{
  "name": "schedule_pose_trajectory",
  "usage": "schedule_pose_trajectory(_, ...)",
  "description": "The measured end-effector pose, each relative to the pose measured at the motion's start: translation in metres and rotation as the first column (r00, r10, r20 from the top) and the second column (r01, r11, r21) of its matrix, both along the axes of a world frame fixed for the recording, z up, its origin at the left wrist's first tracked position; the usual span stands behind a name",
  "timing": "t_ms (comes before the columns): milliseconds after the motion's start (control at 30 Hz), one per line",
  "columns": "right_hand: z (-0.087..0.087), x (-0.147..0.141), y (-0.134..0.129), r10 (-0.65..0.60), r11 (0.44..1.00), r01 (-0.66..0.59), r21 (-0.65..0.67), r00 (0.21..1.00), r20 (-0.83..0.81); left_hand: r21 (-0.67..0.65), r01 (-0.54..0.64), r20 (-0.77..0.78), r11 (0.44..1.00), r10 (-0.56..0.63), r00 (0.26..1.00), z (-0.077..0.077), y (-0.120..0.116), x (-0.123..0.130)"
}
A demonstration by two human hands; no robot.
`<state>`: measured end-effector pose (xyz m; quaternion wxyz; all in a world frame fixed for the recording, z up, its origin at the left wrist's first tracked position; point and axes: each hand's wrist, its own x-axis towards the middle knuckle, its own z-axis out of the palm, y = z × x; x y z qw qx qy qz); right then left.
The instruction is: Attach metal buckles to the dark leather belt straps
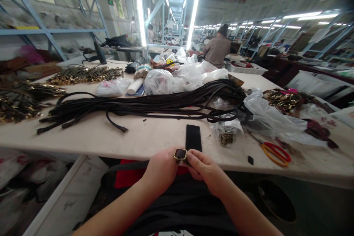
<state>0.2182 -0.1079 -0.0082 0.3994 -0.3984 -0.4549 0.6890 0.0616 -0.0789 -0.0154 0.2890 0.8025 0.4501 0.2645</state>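
Note:
Just in front of the table's near edge, my left hand [162, 169] and my right hand [204, 169] come together around a small gold-rimmed rectangular buckle [180, 153]. The buckle's frame faces up between them. My right thumb and fingers pinch the dark strap end at its right side. The fingers of my left hand are curled under and behind the buckle, partly hidden. A black phone [193, 137] lies flat on the table just beyond my hands. Past it stretches a long bundle of black straps [138, 105].
Red-and-orange-handled scissors [276, 153] and a small black piece [250, 160] lie on the right of the table [155, 136]. Clear plastic bags [171, 81] stand behind the straps. Metal-ended bundles [85, 74] sit at left. A person [218, 49] stands farther back.

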Motion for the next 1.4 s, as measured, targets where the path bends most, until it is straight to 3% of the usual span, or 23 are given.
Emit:
schedule_pose_trajectory(133,-0.001,-0.005,0.005,-0.007,0.999,0.002,-0.047,0.995,-0.103,0.075,-0.012,-0.071,0.997,0.018,0.997,-0.008,0.003,0.003)
schedule_pose_trajectory(300,-0.002,-0.010,0.010,-0.191,0.981,0.192,0.006,0.977,-0.091,0.015,0.056,-0.043,0.998,-0.055,0.998,-0.014,-0.001,0.003)
schedule_pose_trajectory(400,0.001,-0.001,0.010,-0.142,0.987,0.143,0.078,0.990,-0.021,0.041,0.130,-0.065,0.991,-0.127,0.990,0.000,-0.006,-0.005)
schedule_pose_trajectory(467,0.005,0.006,0.008,-0.170,0.978,0.170,0.118,0.985,-0.010,0.055,0.077,0.026,0.996,-0.079,0.997,0.016,-0.008,-0.012)
schedule_pose_trajectory(533,0.009,0.010,0.007,-0.176,0.974,0.179,0.137,0.984,-0.031,-0.142,0.035,0.185,0.989,-0.008,0.983,0.029,-0.009,-0.016)
schedule_pose_trajectory(567,0.010,0.010,0.006,-0.153,0.977,0.158,0.144,0.987,-0.043,-0.311,0.059,0.280,0.949,0.032,0.959,0.034,-0.010,-0.017)
schedule_pose_trajectory(633,0.011,0.007,0.004,-0.095,0.978,0.103,0.179,0.994,-0.053,-0.619,0.207,0.464,0.758,0.139,0.875,0.035,-0.010,-0.014)
schedule_pose_trajectory(700,0.012,0.004,0.001,-0.074,0.966,0.080,0.247,0.997,-0.032,-0.737,0.378,0.594,0.561,0.270,0.758,0.028,-0.011,-0.009)
schedule_pose_trajectory(767,0.015,0.001,-0.006,-0.095,0.938,0.085,0.336,0.995,0.014,-0.753,0.471,0.641,0.459,0.352,0.682,0.014,-0.012,-0.003)
schedule_pose_trajectory(833,0.025,0.001,-0.016,-0.129,0.910,0.114,0.398,0.992,0.011,-0.768,0.461,0.624,0.445,0.356,0.696,-0.001,-0.016,0.006)
schedule_pose_trajectory(933,0.044,0.005,-0.030,-0.172,0.887,0.205,0.415,0.978,-0.116,-0.807,0.301,0.517,0.509,0.362,0.776,-0.021,-0.022,0.018)
schedule_pose_trajectory(1000,0.050,0.009,-0.033,-0.242,0.872,0.224,0.434,0.970,-0.015,-0.813,0.214,0.473,0.542,0.399,0.786,-0.030,-0.025,0.023)
schedule_pose_trajectory(1067,0.044,0.012,-0.030,-0.334,0.845,0.134,0.517,0.888,0.315,-0.814,0.181,0.470,0.551,0.443,0.763,-0.035,-0.026,0.023)
schedule_pose_trajectory(1167,0.021,0.012,-0.021,-0.404,0.820,-0.147,0.553,0.536,0.741,-0.826,0.210,0.495,0.523,0.495,0.714,-0.038,-0.025,0.020)
schedule_pose_trajectory(1233,0.005,0.009,-0.017,-0.406,0.826,-0.258,0.501,0.343,0.847,-0.831,0.235,0.507,0.505,0.512,0.693,-0.039,-0.024,0.018)
schedule_pose_trajectory(1267,-0.002,0.007,-0.016,-0.408,0.828,-0.286,0.482,0.284,0.868,-0.832,0.240,0.509,0.500,0.519,0.687,-0.040,-0.023,0.017)
schedule_pose_trajectory(1400,-0.013,-0.002,-0.013,-0.428,0.820,-0.328,0.470,0.193,0.883,-0.839,0.219,0.499,0.499,0.540,0.678,-0.042,-0.021,0.015)
